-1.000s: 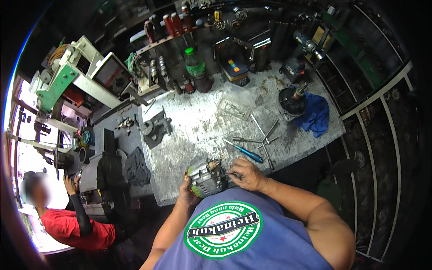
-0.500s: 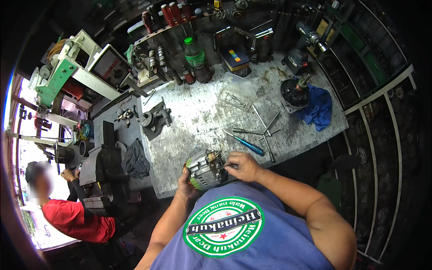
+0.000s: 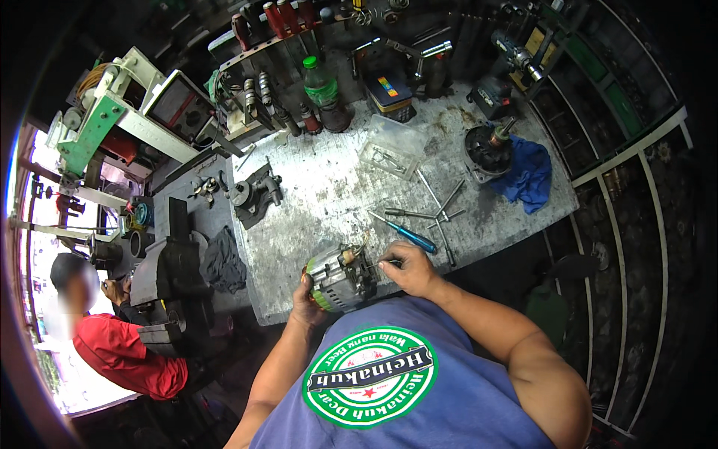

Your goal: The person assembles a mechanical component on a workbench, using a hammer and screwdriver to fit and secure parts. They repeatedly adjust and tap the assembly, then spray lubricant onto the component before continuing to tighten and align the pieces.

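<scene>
An alternator (image 3: 338, 283) with a silver metal housing and green-edged end rests at the near edge of the workbench, against my shirt. My left hand (image 3: 305, 301) is wrapped round its left end and grips it. At the alternator's right end, my right hand (image 3: 407, 271) is closed in a pinch, a small gap from the housing. A thin metal piece seems to stick out from its fingertips toward the alternator, too small to name. Just beyond that hand lies a blue-handled screwdriver (image 3: 407, 232), beside a three-armed socket wrench (image 3: 437, 218).
A clear plastic case (image 3: 387, 159) lies mid-bench. To the right, a round motor part (image 3: 486, 153) stands by a blue cloth (image 3: 529, 179). A green-capped bottle (image 3: 321, 91) and hand tools line the back. A co-worker in red (image 3: 123, 352) is at the left.
My right hand has drawn back slightly to the right from the alternator's end, with its fingertips now apart from it. My left hand keeps its hold. The co-worker's head has shifted.
</scene>
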Motion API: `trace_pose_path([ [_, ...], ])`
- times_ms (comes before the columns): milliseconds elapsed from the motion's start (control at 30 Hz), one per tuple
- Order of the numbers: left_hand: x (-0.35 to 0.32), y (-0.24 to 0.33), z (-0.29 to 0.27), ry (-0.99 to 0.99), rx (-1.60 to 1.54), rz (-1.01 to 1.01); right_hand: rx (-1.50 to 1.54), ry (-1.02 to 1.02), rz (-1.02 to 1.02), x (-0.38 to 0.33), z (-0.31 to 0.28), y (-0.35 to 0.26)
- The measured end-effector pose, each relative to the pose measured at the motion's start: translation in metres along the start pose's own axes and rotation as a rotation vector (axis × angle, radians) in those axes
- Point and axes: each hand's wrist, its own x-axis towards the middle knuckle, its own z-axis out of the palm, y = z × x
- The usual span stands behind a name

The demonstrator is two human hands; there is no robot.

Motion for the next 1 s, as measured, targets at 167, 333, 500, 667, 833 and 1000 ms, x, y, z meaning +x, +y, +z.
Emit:
trace_pose_path([
  [167, 0.001, -0.002, -0.005, 0.024, -0.031, -0.015, -0.027, -0.078, -0.019, 0.002, 0.007, -0.011],
  [333, 0.001, -0.003, -0.003, 0.010, -0.022, 0.004, -0.086, -0.098, -0.068, -0.003, 0.018, -0.023],
  [500, -0.001, 0.001, 0.000, 0.026, 0.024, 0.030, -0.031, -0.110, 0.016, -0.002, 0.031, -0.018],
  [667, 0.001, -0.001, -0.002, 0.006, 0.005, 0.029, 0.226, -0.224, 0.167, 0.009, 0.022, -0.005],
  [833, 0.004, 0.002, -0.006, -0.029, -0.030, -0.023, 0.463, -0.393, 0.473, 0.014, 0.008, -0.007],
  [1000, 0.008, 0.005, -0.006, -0.041, 0.005, -0.072, 0.559, -0.441, 0.585, 0.008, 0.007, -0.002],
])
